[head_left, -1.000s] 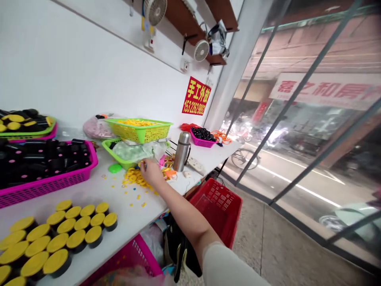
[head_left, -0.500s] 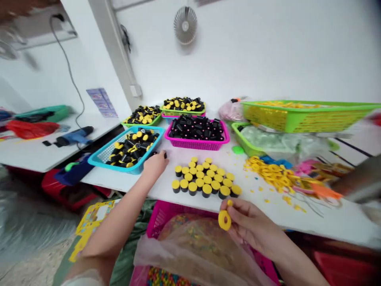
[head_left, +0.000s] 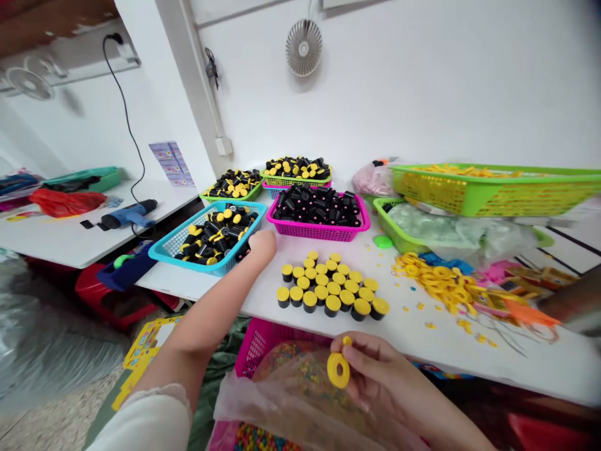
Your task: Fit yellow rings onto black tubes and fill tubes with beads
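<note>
My left hand point(head_left: 263, 245) is closed at the right edge of the blue basket point(head_left: 162, 252), by some black cylinders; what its fingers hold is hidden. Between the thumb and fingers of my right hand point(head_left: 370, 366) is a yellow ring piece point(head_left: 338, 371) with a small knob on top, held above a clear plastic bag. Several black cylinders with yellow tops point(head_left: 333, 288) stand grouped on the white table point(head_left: 263, 288). Behind them a magenta basket point(head_left: 319, 230) is full of black cylinders.
A pile of yellow rings point(head_left: 441, 279) lies at the right, below a stacked green basket point(head_left: 436, 188). Two more baskets of black and yellow pieces stand at the back. A magenta crate point(head_left: 248, 351) with the bag and colourful beads is below the table edge. A blue heat gun point(head_left: 126, 216) lies left.
My left hand has moved slightly right and its fingers are now turned away from view. My right hand with the yellow ring piece has shifted left and lower, while the whole view has shifted.
</note>
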`<act>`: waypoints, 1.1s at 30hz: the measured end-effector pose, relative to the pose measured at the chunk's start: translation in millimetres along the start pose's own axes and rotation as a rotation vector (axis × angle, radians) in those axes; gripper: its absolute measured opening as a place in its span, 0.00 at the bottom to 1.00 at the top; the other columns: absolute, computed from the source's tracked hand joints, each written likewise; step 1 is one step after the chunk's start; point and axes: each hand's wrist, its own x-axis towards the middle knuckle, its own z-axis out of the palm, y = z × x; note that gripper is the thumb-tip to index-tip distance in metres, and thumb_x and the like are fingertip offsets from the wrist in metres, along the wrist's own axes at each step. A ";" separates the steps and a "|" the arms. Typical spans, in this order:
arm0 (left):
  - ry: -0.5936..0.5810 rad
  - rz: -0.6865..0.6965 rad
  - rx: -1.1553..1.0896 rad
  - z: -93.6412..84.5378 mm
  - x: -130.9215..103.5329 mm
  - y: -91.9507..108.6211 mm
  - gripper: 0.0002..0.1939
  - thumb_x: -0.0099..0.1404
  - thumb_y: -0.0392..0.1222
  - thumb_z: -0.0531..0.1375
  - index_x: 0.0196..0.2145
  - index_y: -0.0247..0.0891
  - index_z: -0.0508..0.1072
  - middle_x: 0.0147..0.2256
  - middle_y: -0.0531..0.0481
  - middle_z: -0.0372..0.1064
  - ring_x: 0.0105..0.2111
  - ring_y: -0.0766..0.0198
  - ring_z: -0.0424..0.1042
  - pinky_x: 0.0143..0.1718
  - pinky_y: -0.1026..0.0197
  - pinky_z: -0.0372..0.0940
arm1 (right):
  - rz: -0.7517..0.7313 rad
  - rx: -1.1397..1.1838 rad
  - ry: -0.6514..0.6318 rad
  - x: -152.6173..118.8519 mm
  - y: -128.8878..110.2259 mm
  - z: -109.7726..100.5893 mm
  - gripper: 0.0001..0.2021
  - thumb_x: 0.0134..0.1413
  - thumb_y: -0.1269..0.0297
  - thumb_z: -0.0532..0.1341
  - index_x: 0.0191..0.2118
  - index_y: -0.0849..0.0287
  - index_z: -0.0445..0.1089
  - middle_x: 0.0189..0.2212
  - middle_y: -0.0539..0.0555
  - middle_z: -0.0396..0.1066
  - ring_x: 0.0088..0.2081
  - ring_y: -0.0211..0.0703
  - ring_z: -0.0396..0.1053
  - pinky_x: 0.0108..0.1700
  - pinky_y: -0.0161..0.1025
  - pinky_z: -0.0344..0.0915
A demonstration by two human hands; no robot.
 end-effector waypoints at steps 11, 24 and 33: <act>-0.258 0.722 -0.934 -34.1 -146.6 19.4 0.14 0.55 0.36 0.62 0.37 0.39 0.63 0.37 0.49 0.71 0.38 0.59 0.72 0.41 0.58 0.67 | -0.529 -0.113 0.335 21.5 -39.9 15.7 0.12 0.52 0.57 0.67 0.39 0.59 0.73 0.21 0.48 0.67 0.20 0.30 0.63 0.21 0.28 0.59; -0.309 0.851 -1.569 49.2 -190.5 24.6 0.14 0.71 0.43 0.54 0.51 0.43 0.54 0.51 0.42 0.59 0.40 0.64 0.70 0.42 0.56 0.67 | -0.507 -0.214 0.333 25.4 -5.3 15.4 0.09 0.55 0.59 0.65 0.34 0.59 0.68 0.23 0.49 0.70 0.19 0.31 0.64 0.20 0.30 0.61; -0.281 0.773 -1.653 62.3 -197.4 31.5 0.17 0.74 0.46 0.44 0.58 0.51 0.45 0.51 0.47 0.57 0.40 0.67 0.66 0.46 0.56 0.64 | -0.583 -0.380 0.359 26.0 0.8 24.8 0.11 0.56 0.61 0.64 0.29 0.58 0.63 0.20 0.44 0.62 0.17 0.29 0.59 0.18 0.29 0.55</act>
